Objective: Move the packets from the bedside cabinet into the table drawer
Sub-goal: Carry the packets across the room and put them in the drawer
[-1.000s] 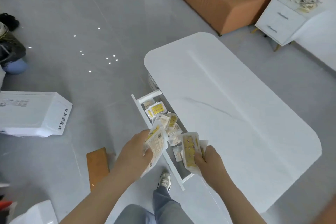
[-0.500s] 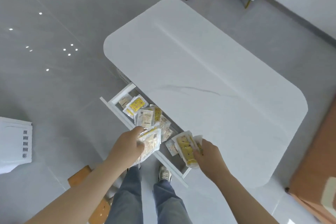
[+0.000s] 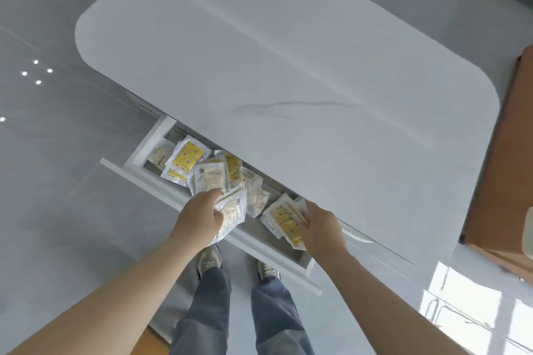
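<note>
- Packets, two bundles: the left-hand bundle [image 3: 232,212] has come down from above the drawer [image 3: 150,143] and now hangs across its front rim; the right-hand bundle [image 3: 284,219] has dropped into the drawer's right end.
- Left hand [image 3: 199,219]: fingers curled, gripping its stack. Right hand [image 3: 323,228]: pinching its yellow-faced stack by the edge. Neither has let go.
- Loose packets [image 3: 187,158] already lie heaped in the drawer's left and middle, just beside both bundles.
- Judgement: release is the next move; the left bundle looks to need a nudge inward to clear the rim.
- Table top [image 3: 288,66] overhangs the drawer's back half. The view has tipped down, so the bedside cabinet is now out of sight.
</note>
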Action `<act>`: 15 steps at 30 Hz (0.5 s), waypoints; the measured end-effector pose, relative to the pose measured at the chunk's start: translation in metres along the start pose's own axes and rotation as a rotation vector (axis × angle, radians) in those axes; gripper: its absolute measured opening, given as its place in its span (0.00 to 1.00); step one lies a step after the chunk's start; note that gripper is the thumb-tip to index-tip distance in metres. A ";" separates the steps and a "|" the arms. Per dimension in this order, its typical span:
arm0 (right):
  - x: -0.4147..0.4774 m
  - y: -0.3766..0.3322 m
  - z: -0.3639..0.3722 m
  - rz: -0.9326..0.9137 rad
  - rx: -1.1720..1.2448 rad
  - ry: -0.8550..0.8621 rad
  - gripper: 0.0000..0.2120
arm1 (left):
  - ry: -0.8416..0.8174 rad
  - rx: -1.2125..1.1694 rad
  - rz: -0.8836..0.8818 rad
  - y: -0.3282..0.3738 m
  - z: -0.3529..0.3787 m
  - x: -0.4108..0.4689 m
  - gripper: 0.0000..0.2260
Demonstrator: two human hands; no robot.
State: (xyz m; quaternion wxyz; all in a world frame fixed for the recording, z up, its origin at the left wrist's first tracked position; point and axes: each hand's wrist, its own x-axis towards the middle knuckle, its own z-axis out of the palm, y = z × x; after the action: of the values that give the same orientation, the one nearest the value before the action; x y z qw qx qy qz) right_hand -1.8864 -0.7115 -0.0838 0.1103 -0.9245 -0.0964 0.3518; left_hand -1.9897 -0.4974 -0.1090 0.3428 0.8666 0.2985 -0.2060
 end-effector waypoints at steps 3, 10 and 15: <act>0.023 -0.001 0.025 0.012 0.005 -0.004 0.06 | 0.005 0.025 0.032 -0.012 0.010 0.029 0.18; 0.063 0.000 0.086 0.078 0.000 -0.090 0.04 | 0.005 0.108 0.114 -0.035 0.038 0.082 0.18; 0.083 0.001 0.123 0.099 -0.008 -0.124 0.12 | -0.038 0.192 0.170 -0.046 0.056 0.105 0.16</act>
State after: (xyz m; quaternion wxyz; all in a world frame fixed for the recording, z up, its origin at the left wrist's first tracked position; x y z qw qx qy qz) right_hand -1.9079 -0.6746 -0.2261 0.0827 -0.9052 -0.0585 0.4128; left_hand -1.9513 -0.4707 -0.2281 0.2802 0.9135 0.1963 -0.2201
